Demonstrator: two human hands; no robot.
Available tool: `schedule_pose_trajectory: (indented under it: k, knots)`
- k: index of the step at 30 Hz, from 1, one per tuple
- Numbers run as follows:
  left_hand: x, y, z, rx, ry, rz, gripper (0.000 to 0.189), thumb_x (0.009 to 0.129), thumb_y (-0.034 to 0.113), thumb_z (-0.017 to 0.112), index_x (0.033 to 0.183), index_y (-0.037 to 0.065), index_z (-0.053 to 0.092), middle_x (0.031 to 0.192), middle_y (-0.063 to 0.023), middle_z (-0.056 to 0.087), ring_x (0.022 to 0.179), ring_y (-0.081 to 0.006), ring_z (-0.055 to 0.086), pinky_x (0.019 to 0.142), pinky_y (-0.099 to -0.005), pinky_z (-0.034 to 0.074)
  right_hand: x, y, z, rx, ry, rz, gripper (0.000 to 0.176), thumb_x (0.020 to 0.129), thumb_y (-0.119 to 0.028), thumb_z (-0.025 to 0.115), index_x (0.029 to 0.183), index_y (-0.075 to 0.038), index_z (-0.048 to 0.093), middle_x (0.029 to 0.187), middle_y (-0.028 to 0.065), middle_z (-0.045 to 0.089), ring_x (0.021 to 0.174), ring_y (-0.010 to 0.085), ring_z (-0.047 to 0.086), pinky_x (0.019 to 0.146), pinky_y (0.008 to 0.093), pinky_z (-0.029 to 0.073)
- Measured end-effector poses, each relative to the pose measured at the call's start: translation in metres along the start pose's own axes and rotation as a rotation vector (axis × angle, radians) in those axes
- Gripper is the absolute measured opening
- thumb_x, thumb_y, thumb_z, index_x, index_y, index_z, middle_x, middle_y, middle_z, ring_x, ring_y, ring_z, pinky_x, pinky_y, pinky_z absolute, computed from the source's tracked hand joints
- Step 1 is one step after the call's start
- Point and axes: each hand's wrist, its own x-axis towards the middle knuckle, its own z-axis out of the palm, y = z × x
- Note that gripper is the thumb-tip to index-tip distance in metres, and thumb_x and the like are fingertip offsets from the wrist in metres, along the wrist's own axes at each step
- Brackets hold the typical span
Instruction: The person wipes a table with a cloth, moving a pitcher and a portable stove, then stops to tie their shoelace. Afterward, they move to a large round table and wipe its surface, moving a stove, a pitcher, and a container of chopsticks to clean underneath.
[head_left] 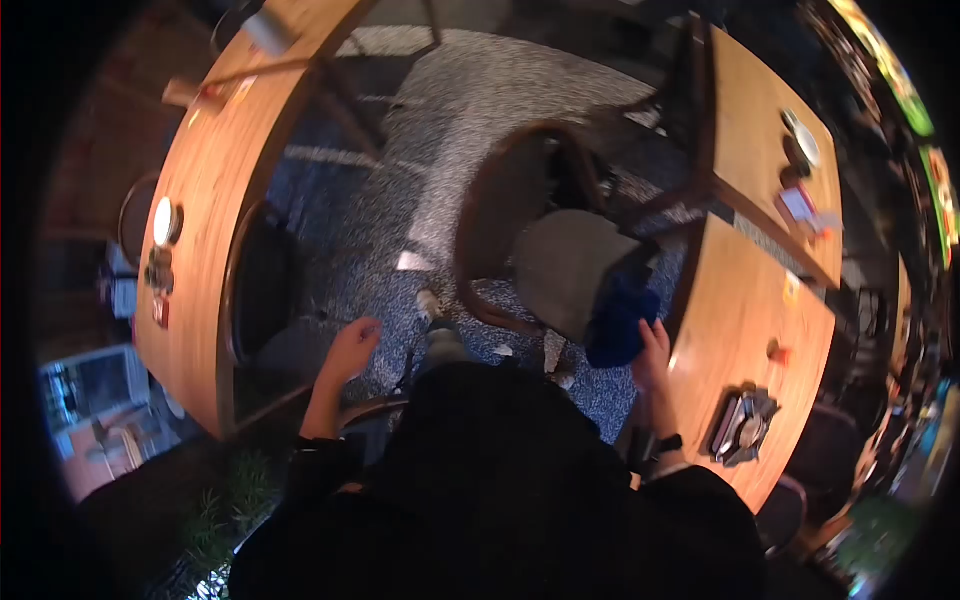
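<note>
Blue and soft, a crumpled cloth (613, 325) is bunched in the right hand (652, 350), whose fingers curl over its upper edge and grip it. The cloth hangs to the left of the hand, just beside the rounded edge of the wooden table (760, 310) on that side. A dark watch (668, 442) bands the wrist above a black sleeve.

The left hand (350, 348) is well apart from the cloth, loosely curled and holding nothing, above the speckled grey carpet (450, 150).

Between the hands and further out stands a chair (570, 265) with a curved wooden back and a flat grey seat pad; the cloth overlaps its near right corner. The right table's top is smooth and orange-brown, and carries a shiny metal holder (742, 425) and a small red thing (778, 352). Left of the left hand is a dark round-backed chair (260, 285), tucked against a second long wooden table (210, 180) with a white round object (163, 222) on it.
</note>
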Motion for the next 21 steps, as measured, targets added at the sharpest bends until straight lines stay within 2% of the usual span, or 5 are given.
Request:
schedule_pose_trajectory:
  k: [6,12,15,18,21]
  knots:
    - [-0.036,-0.087,-0.07,-0.005,0.191,-0.189,0.03,0.089,0.019,0.063,0.115,0.004,0.064,0.084,-0.013,0.067,0.076,-0.0221,0.065,0.07,-0.0347,0.05,-0.008,-0.062,0.257,-0.18,-0.473,0.501,0.035,0.098,-0.009,0.051,0.131,0.002,0.051,0.123,0.0125,0.063,0.114,0.0214,0.061,0.1,0.0348,0.048]
    - [-0.054,-0.094,-0.108,-0.265,0.3,-0.461,0.029,0.089,0.015,0.062,0.115,0.002,0.063,0.088,-0.0135,0.068,0.081,-0.0216,0.066,0.074,-0.0346,0.051,0.074,0.007,0.443,-0.192,-0.7,0.731,0.031,0.098,-0.013,0.055,0.125,0.003,0.055,0.118,0.012,0.064,0.107,0.0204,0.064,0.093,0.0346,0.052]
    - [-0.057,-0.093,-0.117,-0.286,0.443,-0.213,0.027,0.089,0.008,0.06,0.114,-0.002,0.061,0.087,-0.0107,0.066,0.077,-0.0171,0.063,0.071,-0.0324,0.052,0.144,0.061,0.481,-0.125,-0.477,0.657,0.018,0.098,-0.015,0.057,0.107,-0.001,0.061,0.103,0.0119,0.068,0.091,0.022,0.068,0.082,0.0367,0.056]
    - [-0.038,-0.083,-0.146,-0.338,0.255,-0.451,0.023,0.086,0.007,0.062,0.108,-0.001,0.062,0.079,-0.0075,0.066,0.069,-0.0147,0.063,0.065,-0.0299,0.052,0.188,0.102,0.472,-0.067,-0.229,0.44,0.017,0.097,-0.016,0.059,0.109,-0.003,0.062,0.099,0.0079,0.068,0.089,0.0191,0.066,0.079,0.0354,0.054]
    - [0.024,-0.075,-0.186,0.134,-0.081,-0.392,0.036,0.082,0.023,0.067,0.113,0.005,0.065,0.089,-0.0163,0.07,0.085,-0.0311,0.07,0.079,-0.0388,0.054,0.2,0.095,0.458,0.011,-0.091,0.268,0.016,0.096,-0.013,0.059,0.108,-0.004,0.063,0.102,0.0051,0.068,0.092,0.017,0.064,0.082,0.0314,0.051]
